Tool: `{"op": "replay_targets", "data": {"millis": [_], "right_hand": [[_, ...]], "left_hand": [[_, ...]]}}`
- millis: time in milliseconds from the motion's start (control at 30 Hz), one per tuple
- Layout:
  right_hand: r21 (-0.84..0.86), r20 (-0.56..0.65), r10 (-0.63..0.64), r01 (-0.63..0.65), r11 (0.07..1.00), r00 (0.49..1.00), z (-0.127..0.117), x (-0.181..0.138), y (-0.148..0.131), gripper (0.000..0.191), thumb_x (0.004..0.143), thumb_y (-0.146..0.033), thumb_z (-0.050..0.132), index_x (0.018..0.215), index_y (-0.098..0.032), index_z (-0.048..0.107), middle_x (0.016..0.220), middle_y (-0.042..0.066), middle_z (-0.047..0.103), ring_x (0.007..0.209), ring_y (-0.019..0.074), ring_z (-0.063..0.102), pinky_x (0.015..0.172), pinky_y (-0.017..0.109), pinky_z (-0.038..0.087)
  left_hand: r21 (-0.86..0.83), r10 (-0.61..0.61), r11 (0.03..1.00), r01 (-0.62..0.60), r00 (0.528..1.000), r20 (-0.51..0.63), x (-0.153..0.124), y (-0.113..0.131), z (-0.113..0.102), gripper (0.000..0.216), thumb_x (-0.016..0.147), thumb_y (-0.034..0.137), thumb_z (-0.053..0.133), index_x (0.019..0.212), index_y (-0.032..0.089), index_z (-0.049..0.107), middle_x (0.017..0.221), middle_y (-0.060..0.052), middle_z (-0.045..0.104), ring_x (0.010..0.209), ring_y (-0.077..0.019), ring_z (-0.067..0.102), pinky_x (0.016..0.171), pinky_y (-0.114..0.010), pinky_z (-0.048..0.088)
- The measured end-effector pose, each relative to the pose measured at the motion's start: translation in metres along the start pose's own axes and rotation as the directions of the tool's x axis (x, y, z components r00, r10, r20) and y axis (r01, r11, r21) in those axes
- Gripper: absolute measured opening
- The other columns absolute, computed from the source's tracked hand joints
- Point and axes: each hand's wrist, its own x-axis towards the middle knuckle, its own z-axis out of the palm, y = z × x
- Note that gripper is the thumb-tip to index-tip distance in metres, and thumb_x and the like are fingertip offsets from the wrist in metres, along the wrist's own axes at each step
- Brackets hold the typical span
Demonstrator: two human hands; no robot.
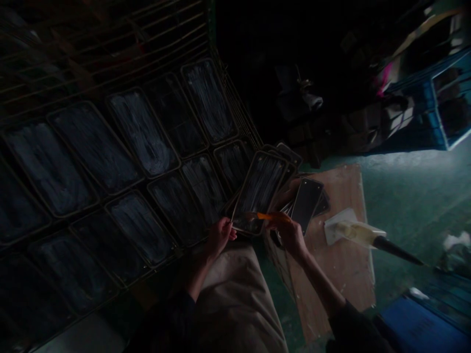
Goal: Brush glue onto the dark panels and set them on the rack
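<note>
Gripped in the right hand (290, 234), an orange-handled brush (268, 216) lies with its bristles over the lower end of a dark, round-cornered rectangular panel (262, 181), whose near left corner is pinched by the left hand (221, 234) above the person's lap. Similar panels (143, 132), streaked with a pale, brushed film, form rows at left, some cut off by the frame; beside the smooth wooden tabletop (342, 279), deep shadow obscures the background objects.

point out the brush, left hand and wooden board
Brush (265, 216): head view, on its orange handle.
Left hand (220, 234): head view, back of the hand.
Wooden board (336, 260): head view, bare top.
</note>
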Motion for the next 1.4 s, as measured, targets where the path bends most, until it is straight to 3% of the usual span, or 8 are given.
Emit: {"op": "replay_targets", "data": {"millis": [100,267,567,767,900,1033,1233,1400], "right_hand": [[-0.067,-0.083,0.014,-0.019,0.998,0.996,-0.008,-0.014,0.002,0.03,0.096,-0.039,0.045,0.115,-0.021,0.06,0.082,0.003,0.07,0.076,0.0167,0.068,0.072,0.026,0.053],[-0.066,0.156,0.01,0.001,0.998,0.988,-0.013,-0.027,0.011,0.033,0.098,-0.04,0.039,0.112,-0.02,0.061,0.084,0.004,0.069,0.074,0.0155,0.068,0.069,0.024,0.052],[-0.325,-0.103,-0.228,0.183,0.928,0.968,-0.057,0.019,0.002,0.027,0.098,-0.032,0.043,0.118,-0.021,0.057,0.088,0.004,0.07,0.078,0.0148,0.066,0.068,0.023,0.049],[-0.387,0.195,-0.309,0.363,0.848,0.931,-0.025,-0.026,0.01,0.024,0.099,-0.024,0.039,0.114,-0.02,0.057,0.083,0.005,0.065,0.07,0.0136,0.06,0.062,0.024,0.044],[-0.346,0.279,-0.226,0.318,0.883,0.933,-0.011,-0.049,0.009,0.026,0.1,-0.024,0.033,0.105,-0.019,0.058,0.074,0.003,0.062,0.064,0.0136,0.057,0.058,0.023,0.042],[-0.206,0.318,-0.11,0.182,0.961,0.942,-0.03,-0.019,0.003,0.027,0.1,-0.029,0.036,0.113,-0.02,0.057,0.079,0.002,0.066,0.068,0.0128,0.064,0.06,0.02,0.045],[-0.221,-0.015,-0.288,0.278,0.935,0.957,-0.074,0.064,-0.008,0.027,0.099,-0.031,0.039,0.116,-0.019,0.056,0.082,0.002,0.068,0.069,0.0126,0.065,0.062,0.02,0.047],[-0.43,-0.16,-0.528,0.423,0.798,0.834,-0.078,0.084,-0.017,0.03,0.098,-0.026,0.037,0.122,-0.021,0.054,0.093,0.007,0.068,0.078,0.0166,0.064,0.071,0.028,0.049]], "left_hand": [[-0.009,0.006,1.0,-0.007,1.0,-0.011,0.001,-0.001,0.001,0.031,0.079,0.045,0.057,0.088,0.016,0.055,0.056,0.002,0.062,0.047,-0.0143,0.064,0.044,-0.022,0.051],[-0.003,0.011,1.0,-0.011,1.0,0.006,-0.001,0.001,0.002,0.03,0.079,0.046,0.057,0.085,0.017,0.055,0.055,0.002,0.061,0.046,-0.0135,0.063,0.042,-0.021,0.05],[0.047,-0.014,0.999,0.016,0.999,-0.038,0.002,0.007,0.006,0.032,0.076,0.046,0.06,0.087,0.016,0.057,0.053,0.003,0.061,0.043,-0.0129,0.062,0.039,-0.019,0.049],[-0.032,-0.002,0.999,0.0,0.999,-0.046,0.0,-0.004,0.01,0.037,0.078,0.052,0.059,0.086,0.016,0.054,0.058,0.001,0.063,0.05,-0.0153,0.066,0.045,-0.023,0.053],[-0.04,0.001,0.999,-0.002,0.999,-0.04,-0.002,-0.005,0.011,0.041,0.074,0.056,0.062,0.085,0.017,0.053,0.059,0.001,0.064,0.05,-0.0164,0.066,0.046,-0.025,0.054],[0.047,0.001,0.999,0.002,0.998,-0.061,0.0,-0.004,0.009,0.042,0.075,0.054,0.061,0.091,0.016,0.055,0.057,0.001,0.063,0.048,-0.0159,0.064,0.044,-0.024,0.052],[0.149,0.027,0.989,-0.016,0.997,-0.072,0.004,-0.005,0.009,0.037,0.077,0.05,0.058,0.092,0.016,0.059,0.056,0.002,0.063,0.044,-0.0144,0.062,0.041,-0.022,0.048],[0.108,0.02,0.994,-0.01,0.996,-0.091,0.002,-0.004,0.012,0.041,0.076,0.051,0.059,0.096,0.015,0.058,0.057,0.001,0.064,0.048,-0.0156,0.064,0.044,-0.024,0.051]]}}
